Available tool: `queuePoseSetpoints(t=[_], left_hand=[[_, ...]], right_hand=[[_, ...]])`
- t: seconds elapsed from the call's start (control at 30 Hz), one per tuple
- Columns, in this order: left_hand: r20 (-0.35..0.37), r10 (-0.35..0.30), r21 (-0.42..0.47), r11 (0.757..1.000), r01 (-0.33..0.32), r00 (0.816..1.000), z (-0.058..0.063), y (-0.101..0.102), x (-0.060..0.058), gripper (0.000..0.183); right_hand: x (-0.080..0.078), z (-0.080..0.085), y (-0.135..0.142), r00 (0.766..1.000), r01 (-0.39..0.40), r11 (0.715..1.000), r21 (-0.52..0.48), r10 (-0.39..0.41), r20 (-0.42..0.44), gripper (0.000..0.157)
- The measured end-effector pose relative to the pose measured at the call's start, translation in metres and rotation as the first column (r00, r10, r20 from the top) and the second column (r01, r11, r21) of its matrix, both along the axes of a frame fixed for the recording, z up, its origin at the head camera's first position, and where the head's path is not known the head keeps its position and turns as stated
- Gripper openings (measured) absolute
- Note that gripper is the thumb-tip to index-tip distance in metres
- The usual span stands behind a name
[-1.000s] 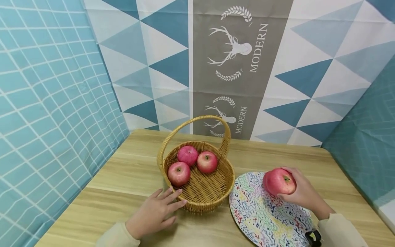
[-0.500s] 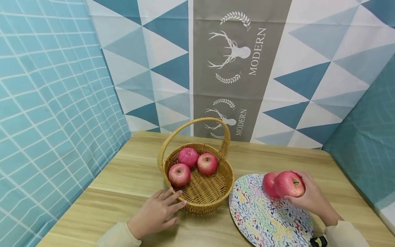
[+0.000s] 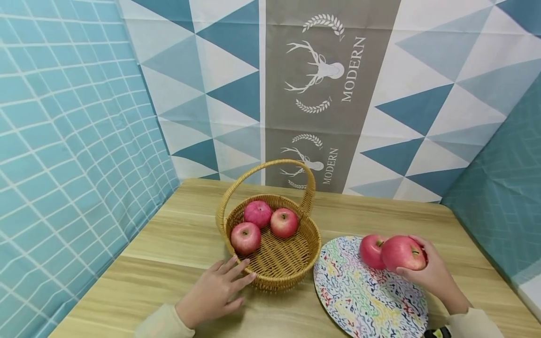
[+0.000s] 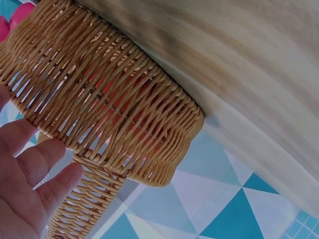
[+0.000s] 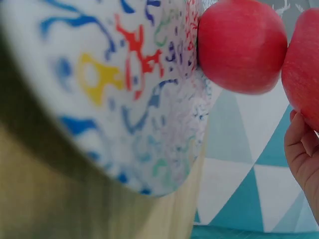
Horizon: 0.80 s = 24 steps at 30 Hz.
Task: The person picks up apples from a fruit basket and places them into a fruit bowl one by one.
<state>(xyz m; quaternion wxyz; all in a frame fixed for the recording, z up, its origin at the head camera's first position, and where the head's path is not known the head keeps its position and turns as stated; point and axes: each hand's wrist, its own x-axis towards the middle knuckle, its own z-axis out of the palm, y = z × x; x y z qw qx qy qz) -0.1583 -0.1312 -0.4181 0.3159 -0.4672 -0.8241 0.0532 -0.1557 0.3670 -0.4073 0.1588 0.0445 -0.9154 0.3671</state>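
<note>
My right hand (image 3: 435, 277) grips a red apple (image 3: 401, 253) over the right part of a round multicoloured patterned board (image 3: 359, 300). Just left of it, another red apple (image 3: 371, 251) sits on the board, partly covered by the held one in the head view. The right wrist view has the resting apple (image 5: 241, 47) and the held apple (image 5: 304, 69) side by side. With fingers spread and fairly straight, my left hand (image 3: 213, 293) touches the near left rim of a wicker basket (image 3: 281, 281). Inside the basket lie three apples (image 3: 246, 238); its wall (image 4: 109, 89) fills the left wrist view.
The basket's tall arched handle (image 3: 279, 162) rises above its bowl. Wood-grain tabletop (image 3: 169, 244) surrounds basket and board. A patterned cloth backdrop (image 3: 304, 94) hangs behind the table, with a blue grid cloth (image 3: 76, 141) on the left.
My right hand has moved right with the held apple, uncovering more of the apple beside it. My left hand has stayed at the basket rim. The head view has tilted slightly.
</note>
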Motion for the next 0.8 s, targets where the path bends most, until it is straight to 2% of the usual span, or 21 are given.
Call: queuePoseSetpoints(t=[0.17,0.33,0.43,0.6,0.8], left_hand=[[0.025,0.023,-0.021,1.000,-0.022,0.999,-0.002,-0.002,0.005,0.056],[0.066,0.050,-0.022,0.999,-0.048,0.997,-0.006,-0.005,0.010,0.063],[0.101,0.057,-0.018,0.998,-0.056,0.993,-0.008,-0.004,0.011,0.064],[0.153,0.072,-0.006,0.997,-0.072,0.986,-0.008,-0.004,0.010,0.065],[0.132,0.064,-0.004,0.998,-0.064,0.989,-0.006,-0.005,0.007,0.066]], right_hand=[[0.004,-0.006,0.010,0.992,0.110,0.991,-0.077,-0.105,0.069,0.081],[0.003,-0.005,0.013,0.986,0.140,0.983,-0.115,-0.128,0.105,0.082],[0.001,0.001,0.011,0.990,0.115,0.988,-0.108,-0.104,0.098,0.082],[-0.009,0.006,0.000,0.995,0.037,0.999,-0.038,-0.033,0.090,0.086],[-0.015,0.009,-0.007,0.999,0.016,1.000,0.007,-0.016,0.035,0.087]])
